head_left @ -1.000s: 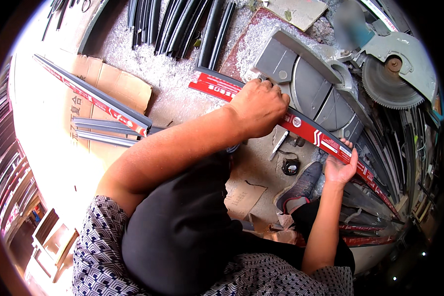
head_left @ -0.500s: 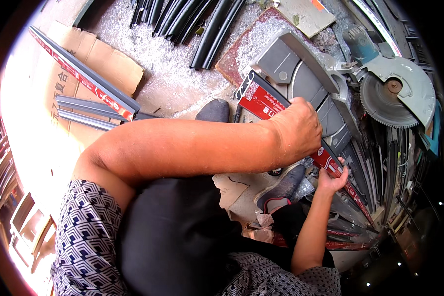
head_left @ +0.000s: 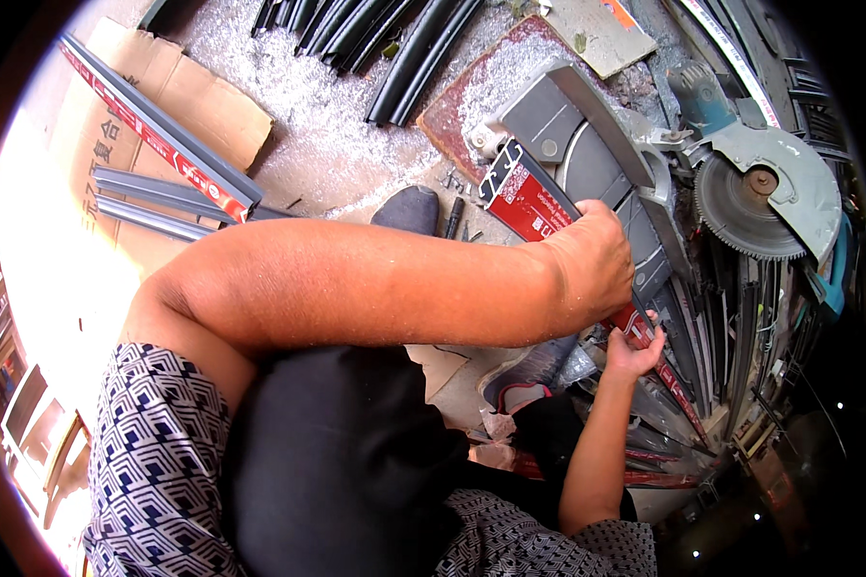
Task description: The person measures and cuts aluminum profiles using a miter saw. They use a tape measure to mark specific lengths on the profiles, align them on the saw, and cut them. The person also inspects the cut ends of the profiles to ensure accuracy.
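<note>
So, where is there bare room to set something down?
Lightly littered floor between the cardboard sheet and dark shoe, above the left forearm in the picture. The cardboard's upper right part also looks bare. It's crowded between the right hand and circular saw blade: dark profiles packed together.

Your long profile (head_left: 526, 203): dark along its far edge, red printed film on the face, hollow channels showing at the far-left end. It slants from far left to near right, gripped by your left hand (head_left: 592, 258), your right hand (head_left: 635, 352) supporting it nearer.
</note>
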The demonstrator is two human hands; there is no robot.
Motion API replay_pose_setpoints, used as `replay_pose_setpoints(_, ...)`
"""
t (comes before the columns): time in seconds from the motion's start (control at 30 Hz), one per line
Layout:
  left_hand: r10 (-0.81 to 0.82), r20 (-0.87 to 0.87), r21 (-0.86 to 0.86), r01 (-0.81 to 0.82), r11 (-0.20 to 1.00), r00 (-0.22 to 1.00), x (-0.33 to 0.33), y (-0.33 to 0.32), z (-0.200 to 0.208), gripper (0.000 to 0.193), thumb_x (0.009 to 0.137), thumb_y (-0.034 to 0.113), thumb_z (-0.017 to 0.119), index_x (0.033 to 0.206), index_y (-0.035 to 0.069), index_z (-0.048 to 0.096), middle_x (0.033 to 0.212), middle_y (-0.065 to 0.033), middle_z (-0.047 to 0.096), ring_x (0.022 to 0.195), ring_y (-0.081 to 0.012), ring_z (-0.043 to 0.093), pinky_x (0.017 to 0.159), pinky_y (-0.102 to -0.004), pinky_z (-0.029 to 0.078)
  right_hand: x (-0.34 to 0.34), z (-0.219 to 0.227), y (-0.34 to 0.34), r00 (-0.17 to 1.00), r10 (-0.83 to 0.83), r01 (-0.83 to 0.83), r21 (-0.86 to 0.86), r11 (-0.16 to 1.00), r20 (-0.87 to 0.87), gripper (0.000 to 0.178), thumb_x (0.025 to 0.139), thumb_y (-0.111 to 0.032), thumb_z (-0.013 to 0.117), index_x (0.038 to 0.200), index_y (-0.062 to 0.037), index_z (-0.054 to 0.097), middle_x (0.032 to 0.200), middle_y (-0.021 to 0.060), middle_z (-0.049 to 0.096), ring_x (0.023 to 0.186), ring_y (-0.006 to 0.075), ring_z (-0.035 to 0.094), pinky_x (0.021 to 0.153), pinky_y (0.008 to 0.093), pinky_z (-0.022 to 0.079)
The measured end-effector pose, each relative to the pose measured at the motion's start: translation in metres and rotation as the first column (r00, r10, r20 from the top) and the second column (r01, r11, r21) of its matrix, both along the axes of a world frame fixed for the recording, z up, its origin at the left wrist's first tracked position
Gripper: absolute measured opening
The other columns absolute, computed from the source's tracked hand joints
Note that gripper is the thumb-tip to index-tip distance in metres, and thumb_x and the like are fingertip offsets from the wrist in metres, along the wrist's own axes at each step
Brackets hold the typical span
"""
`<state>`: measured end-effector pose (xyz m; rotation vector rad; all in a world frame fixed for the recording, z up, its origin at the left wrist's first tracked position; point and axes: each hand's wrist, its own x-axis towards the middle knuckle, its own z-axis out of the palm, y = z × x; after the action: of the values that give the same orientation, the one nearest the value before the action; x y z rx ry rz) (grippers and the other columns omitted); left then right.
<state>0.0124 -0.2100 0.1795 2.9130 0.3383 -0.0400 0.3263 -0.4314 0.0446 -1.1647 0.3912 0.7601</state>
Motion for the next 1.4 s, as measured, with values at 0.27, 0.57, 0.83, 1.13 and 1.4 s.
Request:
replay_pose_setpoints(0.27,-0.022,-0.011,-0.022,0.021,1.0,1.0,-0.001,0.0,0.003,0.022,0.096,0.028,0.061,0.091,0.013,0.076,0.084,0.0011,0.068,0.08,-0.0183,0.065,0.062,-0.0353,0.042,-0.005,-0.001,-0.002,0.997,0.069,-0.067,-0.035,0.997,0.044,0.024,0.095,-0.023,0.06,0.112,-0.0054,0.064,0.109,0.008,0.071,0.11,0.028,0.067,0.11,0.056,0.045)
replay_pose_setpoints(0.57,-0.012,-0.008,-0.016,0.012,1.0,1.0,-0.003,0.001,0.001,0.021,0.094,0.028,0.062,0.09,0.012,0.075,0.083,0.0007,0.067,0.078,-0.0173,0.063,0.061,-0.0343,0.041,-0.003,-0.002,-0.001,1.0,0.004,-0.004,0.007,1.0,0.01,0.023,0.094,-0.019,0.062,0.112,-0.0043,0.063,0.107,0.0084,0.07,0.109,0.0276,0.067,0.108,0.0554,0.047)
replay_pose_setpoints(0.83,0.022,0.024,0.015,-0.023,1.0,0.999,-0.004,-0.003,-0.006,0.021,0.093,0.026,0.062,0.092,0.008,0.073,0.082,-0.0008,0.067,0.076,-0.0174,0.063,0.061,-0.0331,0.041,-0.004,0.0,-0.001,0.999,0.027,-0.027,0.007,1.0,0.018,0.022,0.093,-0.019,0.061,0.11,-0.0041,0.063,0.106,0.0089,0.07,0.106,0.0273,0.067,0.105,0.053,0.049)
replay_pose_setpoints(1.13,0.053,0.09,-0.042,-0.05,0.998,0.995,-0.003,-0.002,-0.025,0.022,0.093,0.025,0.062,0.096,0.006,0.071,0.085,-0.0033,0.069,0.081,-0.0206,0.066,0.067,-0.0337,0.048,0.007,0.014,-0.003,0.989,0.063,-0.06,-0.031,0.998,0.134,0.022,0.096,-0.022,0.056,0.104,-0.0037,0.065,0.104,0.0096,0.071,0.105,0.0275,0.068,0.102,0.0507,0.052)
replay_pose_setpoints(1.4,0.069,0.115,-0.151,-0.051,0.987,0.991,-0.003,-0.001,-0.026,0.043,0.092,0.047,0.067,0.096,0.005,0.071,0.086,-0.0045,0.069,0.085,-0.0221,0.068,0.071,-0.0351,0.05,0.01,0.033,0.003,0.995,0.01,-0.015,0.045,0.999,0.097,0.02,0.095,-0.022,0.058,0.101,-0.0035,0.062,0.101,0.0095,0.067,0.105,0.0263,0.065,0.102,0.0479,0.051)
